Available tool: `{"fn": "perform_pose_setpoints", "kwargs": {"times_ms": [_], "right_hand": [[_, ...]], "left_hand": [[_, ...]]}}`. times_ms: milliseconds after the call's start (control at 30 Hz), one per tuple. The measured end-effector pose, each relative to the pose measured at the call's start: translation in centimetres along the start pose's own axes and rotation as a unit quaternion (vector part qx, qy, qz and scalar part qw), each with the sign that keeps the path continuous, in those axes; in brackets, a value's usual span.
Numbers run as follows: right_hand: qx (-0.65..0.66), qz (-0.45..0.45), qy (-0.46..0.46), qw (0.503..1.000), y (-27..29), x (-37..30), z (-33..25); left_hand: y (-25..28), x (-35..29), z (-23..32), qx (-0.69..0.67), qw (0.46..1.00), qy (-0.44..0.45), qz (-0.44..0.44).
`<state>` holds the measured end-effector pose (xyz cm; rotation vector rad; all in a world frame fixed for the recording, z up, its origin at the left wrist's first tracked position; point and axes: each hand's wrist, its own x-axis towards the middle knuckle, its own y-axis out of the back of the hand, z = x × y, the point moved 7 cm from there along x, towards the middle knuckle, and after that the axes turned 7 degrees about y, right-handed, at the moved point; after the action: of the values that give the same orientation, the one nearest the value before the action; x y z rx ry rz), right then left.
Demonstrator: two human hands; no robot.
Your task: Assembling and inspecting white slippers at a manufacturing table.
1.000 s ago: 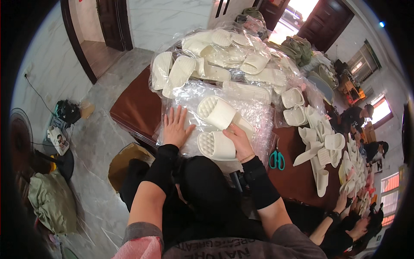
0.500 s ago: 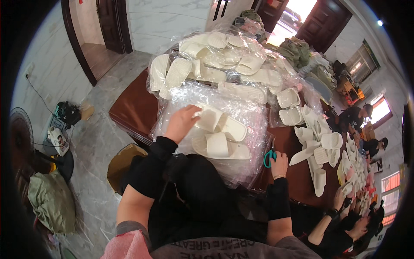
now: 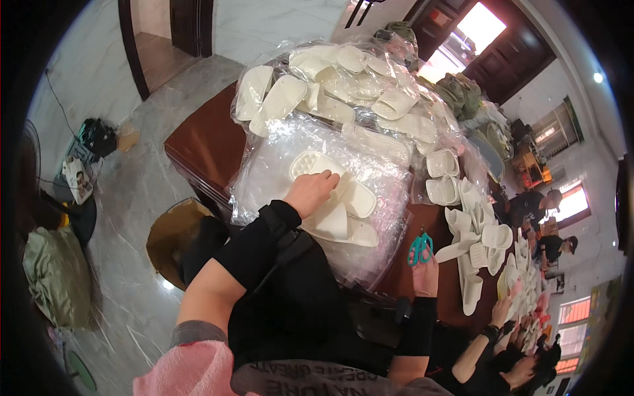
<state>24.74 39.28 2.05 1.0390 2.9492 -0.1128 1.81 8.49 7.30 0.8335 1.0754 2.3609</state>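
Note:
Two cream slippers lie side by side on a stack of clear plastic bags [image 3: 264, 181] in front of me. Across the middle of the farther slipper [image 3: 360, 199] is my left hand [image 3: 312, 193], its bent fingers closed over the strap area and hiding part of it. The nearer slipper [image 3: 330, 223] lies just below that hand, its wide strap showing. To the right, by the table edge, my right hand [image 3: 422, 267] is turned up with its fingers in the teal handles of a pair of scissors [image 3: 420, 249]. The scissors' blades hardly show.
A heap of bagged cream slippers [image 3: 356, 86] covers the far side of the brown table [image 3: 201, 142]. Loose slippers [image 3: 472, 241] lie to the right, where co-workers [image 3: 522, 376] are busy. A cardboard box [image 3: 173, 234] stands on the floor at left.
My left hand has moved right, from the farther slipper's end onto its middle. My right hand has turned over, bringing the scissors' handles up. The whole view has tilted slightly.

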Motion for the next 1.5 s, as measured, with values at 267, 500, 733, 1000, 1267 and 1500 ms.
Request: {"fn": "perform_pose_setpoints", "kwargs": {"times_ms": [267,500,733,1000,1267,1500], "right_hand": [[-0.216,-0.236,0.118,0.940,-13.4,-2.7,-6.4],[-0.528,-0.304,0.286,0.740,-20.3,-2.9,-10.1],[-0.588,-0.294,0.333,0.676,-21.7,-3.3,-9.4],[-0.532,-0.261,0.330,0.735,-21.0,-3.4,-9.4],[-0.529,-0.274,0.327,0.734,-21.7,-3.8,-9.1],[-0.548,-0.278,0.361,0.701,-22.6,-3.7,-9.5]], "left_hand": [[0.0,0.1,0.1,-0.003,1.000,0.011,0.026],[1.3,0.1,-0.3,-0.081,0.992,0.021,0.091],[1.7,0.1,-0.2,-0.081,0.993,0.022,0.088],[1.2,0.2,-0.9,-0.112,0.990,0.035,0.082],[1.6,0.8,-1.9,-0.166,0.981,0.086,0.055],[2.5,1.0,-1.8,-0.195,0.975,0.089,0.061]]}}
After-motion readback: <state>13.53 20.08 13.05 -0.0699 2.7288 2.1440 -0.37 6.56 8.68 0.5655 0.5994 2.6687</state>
